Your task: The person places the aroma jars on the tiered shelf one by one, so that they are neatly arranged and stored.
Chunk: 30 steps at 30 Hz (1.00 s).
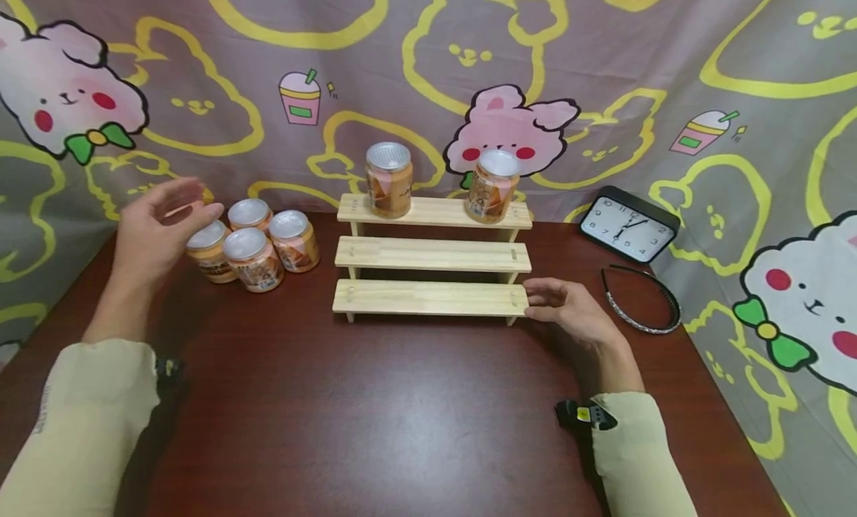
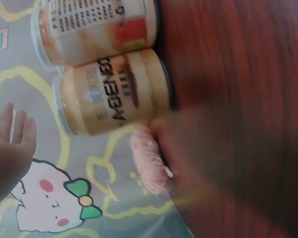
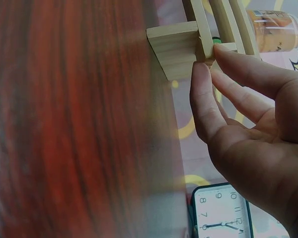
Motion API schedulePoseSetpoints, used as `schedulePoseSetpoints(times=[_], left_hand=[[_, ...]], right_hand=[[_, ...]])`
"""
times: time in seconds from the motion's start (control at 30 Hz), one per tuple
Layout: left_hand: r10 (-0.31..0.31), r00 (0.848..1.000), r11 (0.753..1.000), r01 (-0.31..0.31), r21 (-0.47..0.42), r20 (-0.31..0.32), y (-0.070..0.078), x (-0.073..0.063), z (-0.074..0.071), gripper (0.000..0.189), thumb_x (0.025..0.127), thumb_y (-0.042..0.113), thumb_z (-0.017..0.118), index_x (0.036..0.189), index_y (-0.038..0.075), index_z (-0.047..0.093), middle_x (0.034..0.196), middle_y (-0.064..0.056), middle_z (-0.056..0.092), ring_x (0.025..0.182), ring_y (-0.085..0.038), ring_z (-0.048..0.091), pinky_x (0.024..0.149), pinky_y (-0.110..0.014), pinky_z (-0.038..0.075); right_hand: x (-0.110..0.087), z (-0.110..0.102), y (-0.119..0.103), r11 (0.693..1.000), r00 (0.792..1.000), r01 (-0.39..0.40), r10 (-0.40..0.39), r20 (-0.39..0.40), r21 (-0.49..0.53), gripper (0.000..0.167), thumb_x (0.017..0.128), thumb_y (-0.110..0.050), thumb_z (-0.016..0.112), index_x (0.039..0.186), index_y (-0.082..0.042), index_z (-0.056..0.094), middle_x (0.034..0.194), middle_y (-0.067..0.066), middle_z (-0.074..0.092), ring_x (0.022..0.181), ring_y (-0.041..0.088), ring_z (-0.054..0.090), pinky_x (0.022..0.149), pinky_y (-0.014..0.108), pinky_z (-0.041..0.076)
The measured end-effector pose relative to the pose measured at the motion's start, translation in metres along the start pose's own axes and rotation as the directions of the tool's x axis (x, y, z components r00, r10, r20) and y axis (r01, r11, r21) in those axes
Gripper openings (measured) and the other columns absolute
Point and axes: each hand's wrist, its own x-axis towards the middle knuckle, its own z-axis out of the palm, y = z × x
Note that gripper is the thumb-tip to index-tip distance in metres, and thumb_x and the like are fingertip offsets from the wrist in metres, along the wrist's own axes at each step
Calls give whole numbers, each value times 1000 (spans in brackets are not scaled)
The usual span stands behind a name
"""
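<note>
My left hand point(image 1: 157, 227) hovers beside several tan cans point(image 1: 254, 260) with silver lids, its fingers loosely bent and nothing in them. In the left wrist view the hand shows at the left edge, apart from a can point(image 2: 114, 96) with dark lettering. A three-step wooden display stand point(image 1: 431, 297) stands in the middle of the table. My right hand point(image 1: 569, 309) pinches the right end of its lowest step between thumb and fingers, as the right wrist view shows. Two similar cans stand upright on the top step, one at left point(image 1: 390, 182) and another at right point(image 1: 493, 190).
A black-framed clock point(image 1: 629, 223) leans at the back right, with a glittery black headband point(image 1: 646, 309) in front of it. Behind the left cans lies a soft pink item point(image 2: 149, 161), its kind unclear. Patterned cloth point(image 1: 375, 71) hangs around the brown table point(image 1: 375, 413).
</note>
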Motion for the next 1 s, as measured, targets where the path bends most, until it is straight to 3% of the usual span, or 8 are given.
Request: schedulePoseSetpoints(times=[0.27,0.53,0.63,0.73,0.87,1.0], left_hand=[[-89,996,996,89,6,-31,-21,0,-13,49,89,25,80,134,15,63,105,22,62,104,-2,57,79,-7,44],[-168,986,976,166,140,6,-43,1,-21,71,87,35,81,147,7,52,125,6,57,108,-9,52,78,-7,40],[-180,983,977,174,123,42,-48,3,-20,72,88,31,81,148,7,50,127,7,56,114,-10,51,85,-6,41],[-173,982,982,167,86,77,-52,4,-19,65,88,27,81,145,15,53,128,11,55,118,-8,49,91,-5,39],[-137,984,990,132,51,113,-58,5,-20,58,89,21,81,141,18,57,132,15,51,118,-6,48,88,-6,40],[-153,977,988,148,49,150,-63,4,-20,63,88,20,81,146,17,55,142,12,50,123,-5,47,87,-6,40]], right_hand=[[3,-2,2,1000,1000,-7,7,8,1,55,91,-2,74,140,8,51,131,27,60,115,28,61,85,23,54],[2,-2,3,1000,1000,-7,6,10,15,55,91,1,73,140,10,51,130,28,59,111,22,62,84,23,55],[1,-1,3,1000,1000,-5,5,10,20,54,91,1,73,140,10,51,130,29,59,110,21,62,84,23,54],[1,-1,3,1000,1000,-1,1,8,20,54,91,1,73,140,10,50,131,29,59,110,20,62,85,22,54],[1,-2,3,1000,1000,-2,2,6,10,54,91,1,73,140,10,51,131,29,59,110,21,62,84,22,54],[1,-1,3,1000,1000,-7,7,6,6,54,91,0,73,140,10,51,131,28,59,111,22,62,84,23,54]])
